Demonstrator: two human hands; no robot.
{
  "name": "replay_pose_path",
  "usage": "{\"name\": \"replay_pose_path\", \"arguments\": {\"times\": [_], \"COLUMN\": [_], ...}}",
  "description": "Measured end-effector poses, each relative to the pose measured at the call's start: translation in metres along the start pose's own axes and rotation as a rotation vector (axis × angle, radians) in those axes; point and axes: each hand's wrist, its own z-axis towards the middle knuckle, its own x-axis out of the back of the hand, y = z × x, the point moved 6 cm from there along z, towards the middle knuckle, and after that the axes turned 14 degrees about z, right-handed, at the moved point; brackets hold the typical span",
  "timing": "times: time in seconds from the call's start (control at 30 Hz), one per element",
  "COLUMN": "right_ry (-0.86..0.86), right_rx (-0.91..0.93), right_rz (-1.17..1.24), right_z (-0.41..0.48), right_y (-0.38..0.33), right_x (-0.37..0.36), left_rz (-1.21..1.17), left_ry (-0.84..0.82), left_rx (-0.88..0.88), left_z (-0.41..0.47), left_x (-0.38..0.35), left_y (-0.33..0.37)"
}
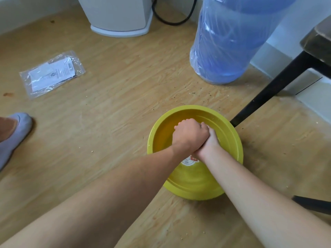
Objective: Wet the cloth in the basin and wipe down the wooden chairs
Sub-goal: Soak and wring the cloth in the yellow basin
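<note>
A yellow basin [232, 140] with water in it stands on the wooden floor. Both my hands are clenched together over its middle. My left hand [189, 135] lies on top as a fist, and my right hand [211, 142] is pressed against it from below and to the right. The cloth is almost wholly hidden inside the two fists; only an orange sliver shows at my left fingertips. A dark wooden chair [268, 90] stands just right of the basin, one leg touching its far right rim.
A blue water jug in plastic wrap [227, 42] stands behind the basin. A white appliance base [120, 20] with a black cable is at the back. A clear plastic bag with papers [52, 74] lies left. A person's slippered foot [14, 136] is at the left edge.
</note>
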Motion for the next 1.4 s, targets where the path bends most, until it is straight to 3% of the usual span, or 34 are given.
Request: {"name": "replay_pose_path", "arguments": {"times": [0.33, 0.6, 0.77, 0.9, 1.1, 1.23, 1.4], "right_ry": [0.240, 0.311, 0.382, 0.464, 0.452, 0.451, 0.333], "right_rx": [-0.033, 0.033, 0.144, 0.159, 0.189, 0.237, 0.160], "right_rz": [-0.266, -0.465, -0.394, -0.436, -0.501, -0.422, -0.273], "right_z": [-0.009, -0.013, -0.011, -0.007, -0.012, -0.013, -0.019], "right_y": [-0.017, -0.035, -0.041, -0.040, -0.036, -0.035, -0.039], "right_x": [0.016, 0.015, 0.015, 0.024, 0.023, 0.019, 0.003], "left_rz": [0.091, 0.188, 0.382, 0.453, 0.487, 0.419, -0.124], "left_ry": [0.016, 0.009, 0.158, 0.115, 0.067, 0.056, -0.235], "left_rx": [-0.141, -0.319, -0.330, -0.314, -0.298, -0.282, -0.065], "left_z": [-0.009, -0.013, -0.014, -0.017, -0.018, -0.018, 0.002], "left_x": [-0.006, -0.015, -0.003, -0.004, 0.001, 0.001, 0.016], "left_y": [0.008, 0.015, 0.014, 0.015, 0.014, 0.013, 0.008]}}
